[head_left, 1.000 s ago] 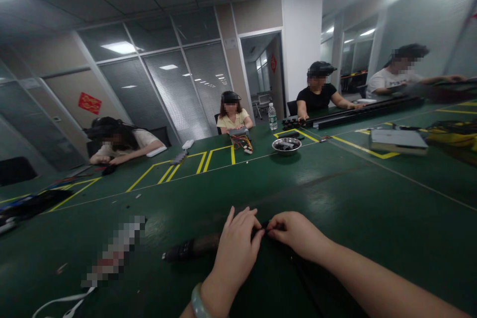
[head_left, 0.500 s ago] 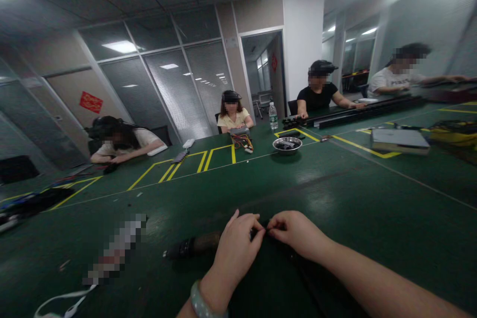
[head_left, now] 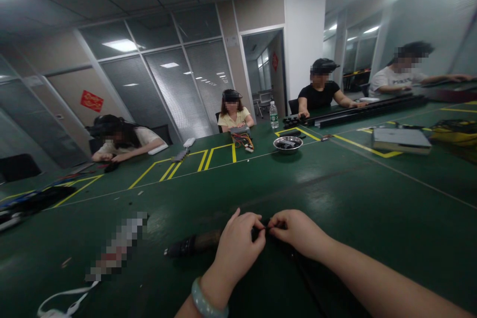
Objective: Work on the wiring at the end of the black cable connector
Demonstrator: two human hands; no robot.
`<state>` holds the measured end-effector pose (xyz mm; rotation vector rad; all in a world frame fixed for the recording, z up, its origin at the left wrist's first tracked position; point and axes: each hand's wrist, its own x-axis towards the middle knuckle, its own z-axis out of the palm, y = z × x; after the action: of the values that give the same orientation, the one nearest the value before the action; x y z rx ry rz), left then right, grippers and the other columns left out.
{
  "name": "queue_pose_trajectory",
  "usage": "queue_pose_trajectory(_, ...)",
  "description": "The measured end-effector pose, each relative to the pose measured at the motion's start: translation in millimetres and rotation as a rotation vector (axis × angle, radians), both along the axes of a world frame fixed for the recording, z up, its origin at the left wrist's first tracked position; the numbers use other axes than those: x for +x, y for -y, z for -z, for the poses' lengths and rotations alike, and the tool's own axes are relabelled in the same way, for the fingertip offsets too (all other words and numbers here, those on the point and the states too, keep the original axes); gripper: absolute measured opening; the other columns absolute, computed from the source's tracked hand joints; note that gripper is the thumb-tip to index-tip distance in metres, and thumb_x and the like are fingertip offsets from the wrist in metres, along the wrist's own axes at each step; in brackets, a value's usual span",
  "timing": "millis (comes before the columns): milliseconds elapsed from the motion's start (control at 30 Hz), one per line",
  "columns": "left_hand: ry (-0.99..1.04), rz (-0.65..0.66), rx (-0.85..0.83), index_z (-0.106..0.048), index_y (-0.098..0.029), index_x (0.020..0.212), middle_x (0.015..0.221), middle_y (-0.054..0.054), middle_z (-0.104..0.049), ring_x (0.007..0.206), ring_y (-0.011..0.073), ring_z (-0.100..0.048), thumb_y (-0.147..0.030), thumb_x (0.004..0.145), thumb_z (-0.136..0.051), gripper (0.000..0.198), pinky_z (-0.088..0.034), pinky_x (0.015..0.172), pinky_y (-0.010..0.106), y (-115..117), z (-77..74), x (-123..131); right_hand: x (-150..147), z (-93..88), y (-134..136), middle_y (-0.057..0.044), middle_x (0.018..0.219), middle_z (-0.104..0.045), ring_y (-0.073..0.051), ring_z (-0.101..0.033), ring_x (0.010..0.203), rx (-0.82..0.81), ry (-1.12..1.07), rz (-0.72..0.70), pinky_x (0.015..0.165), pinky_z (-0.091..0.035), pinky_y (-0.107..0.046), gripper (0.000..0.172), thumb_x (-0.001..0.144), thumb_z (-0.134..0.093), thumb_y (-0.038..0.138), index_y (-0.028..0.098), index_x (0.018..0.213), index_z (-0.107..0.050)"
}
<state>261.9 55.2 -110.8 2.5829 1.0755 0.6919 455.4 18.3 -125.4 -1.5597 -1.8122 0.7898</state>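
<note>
The left hand and the right hand meet over the near middle of the green tabletop. Both hands look to be pinching a small dark piece, thumb against finger, with the tips almost touching. The piece is mostly hidden, so I cannot tell what it is.

Just left of the left hand lies a dark tool, shaped like a power screwdriver. Its back end is hidden behind that hand, and its tip points left. A thin dark strip, maybe a cord, runs toward the near edge under the right arm.

The grip is only at the fingertips, so I think the little piece could slip out. It would be hard to spot, as it is dark and the light there is dim. If the left hand slid farther left, it could bump the tool and make it roll. The right arm could also snag the strip and tug it. The metal bowl is far off, safe from a knock.
</note>
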Motion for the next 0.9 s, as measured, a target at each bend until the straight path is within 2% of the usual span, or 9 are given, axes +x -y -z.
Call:
queue_pose_trajectory(167, -0.007, -0.008, 0.005, -0.059, -0.024, 0.082, 0.098, -0.001, -0.068, 0.102, 0.0185, -0.061, -0.015, 0.081, -0.054, 0.01, -0.027, 0.112, 0.05, -0.6, -0.5, 0.0, 0.7, 0.6, -0.1, 0.001, 0.084, -0.074, -0.015, -0.066, 0.074, -0.002, -0.004, -0.004, 0.066, -0.044, -0.023, 0.017, 0.082, -0.06, 0.027, 0.024, 0.091, -0.075)
queue_pose_trajectory(467, -0.002, -0.001, 0.0, -0.06, -0.024, 0.084, 0.099, -0.001, -0.067, 0.102, 0.0195, -0.061, -0.02, 0.082, -0.056, 0.007, -0.028, 0.111, 0.051, -0.7, -0.4, -0.1, 0.1, 0.5, -0.2, 0.0, 0.083, -0.073, -0.015, -0.065, 0.073, 0.0, -0.013, -0.008, 0.064, -0.043, -0.022, 0.017, 0.082, -0.06, 0.026, 0.023, 0.09, -0.075)
queue_pose_trajectory(900, -0.014, -0.001, 0.007, -0.059, -0.024, 0.082, 0.097, -0.002, -0.067, 0.1, 0.018, -0.061, -0.014, 0.08, -0.053, 0.012, -0.03, 0.11, 0.049, -0.5, -0.7, 0.7, 0.4, 0.2, 0.4, 0.0, 0.084, -0.073, -0.015, -0.065, 0.074, -0.005, -0.01, -0.006, 0.065, -0.043, -0.022, 0.017, 0.083, -0.06, 0.027, 0.024, 0.091, -0.075)
